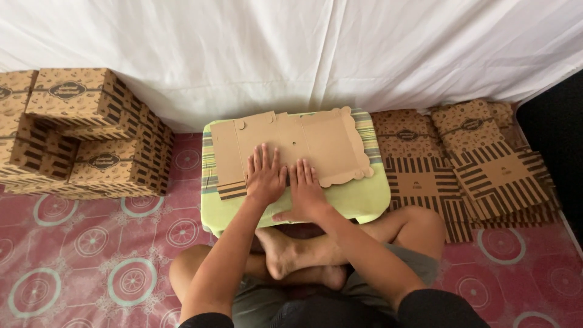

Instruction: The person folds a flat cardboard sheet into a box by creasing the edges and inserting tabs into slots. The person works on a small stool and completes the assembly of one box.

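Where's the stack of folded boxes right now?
In the head view, the folded boxes are stacked at the far left on the red patterned mat, against the white sheet, left of the green cushion.

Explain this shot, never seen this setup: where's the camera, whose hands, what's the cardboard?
No machine here: one camera on a person's head looks down at their own bare hands. The person sits cross-legged on a patterned red mat. The left hand and right hand press flat, fingers spread, on an unfolded cardboard box blank lying on a green cushion. Neither hand grips anything. At left stands a stack of assembled brown boxes; at right lies a pile of flat blanks. A white sheet hangs behind.
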